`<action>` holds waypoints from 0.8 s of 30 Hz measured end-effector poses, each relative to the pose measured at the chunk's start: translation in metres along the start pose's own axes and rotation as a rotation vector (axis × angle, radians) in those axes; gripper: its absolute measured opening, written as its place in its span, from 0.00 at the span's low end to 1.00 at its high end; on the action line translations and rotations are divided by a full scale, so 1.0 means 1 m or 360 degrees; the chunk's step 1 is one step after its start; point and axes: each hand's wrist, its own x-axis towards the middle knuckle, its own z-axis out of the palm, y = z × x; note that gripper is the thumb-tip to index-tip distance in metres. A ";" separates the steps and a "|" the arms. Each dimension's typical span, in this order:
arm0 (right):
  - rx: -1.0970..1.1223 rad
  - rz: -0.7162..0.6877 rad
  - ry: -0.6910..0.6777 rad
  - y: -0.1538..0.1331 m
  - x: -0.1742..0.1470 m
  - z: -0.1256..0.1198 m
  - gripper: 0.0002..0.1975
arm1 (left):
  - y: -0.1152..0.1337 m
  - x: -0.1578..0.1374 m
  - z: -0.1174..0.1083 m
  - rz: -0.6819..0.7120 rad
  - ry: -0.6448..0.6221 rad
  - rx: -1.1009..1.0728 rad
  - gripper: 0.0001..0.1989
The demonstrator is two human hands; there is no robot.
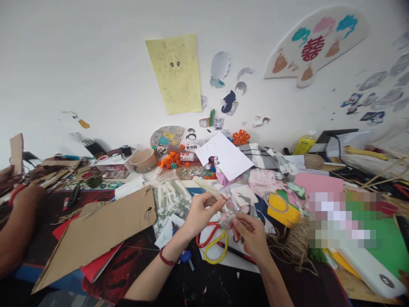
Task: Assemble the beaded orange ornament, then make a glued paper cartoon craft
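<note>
Head view, left hand (200, 213), right hand (252, 236) pinching small clear plastic piece (228, 218)

A big piece of brown cardboard (96, 232) lies on the worktop (134, 273). Behind the cardboard sits a brown paper bowl (143, 160). Little orange rings (172, 160) lie just right of the bowl. A white sheet of paper (225, 155) leans a bit further right of the bowl. Far to the right of the cardboard lies a pink sheet (319, 184), and past it a yellow bottle (305, 144) stands by the wall. A bunch of brown string (295, 245) lies well to the right of the cardboard. High above the cardboard, a yellow drawing (177, 72) hangs on the wall. Another person's arm (14, 226) rests left of the cardboard.
</note>
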 end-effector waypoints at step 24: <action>-0.0135 0.0086 -0.0054 -0.007 -0.009 0.007 0.11 | 0.007 0.009 -0.050 -0.0063 0.0630 -0.0398 0.12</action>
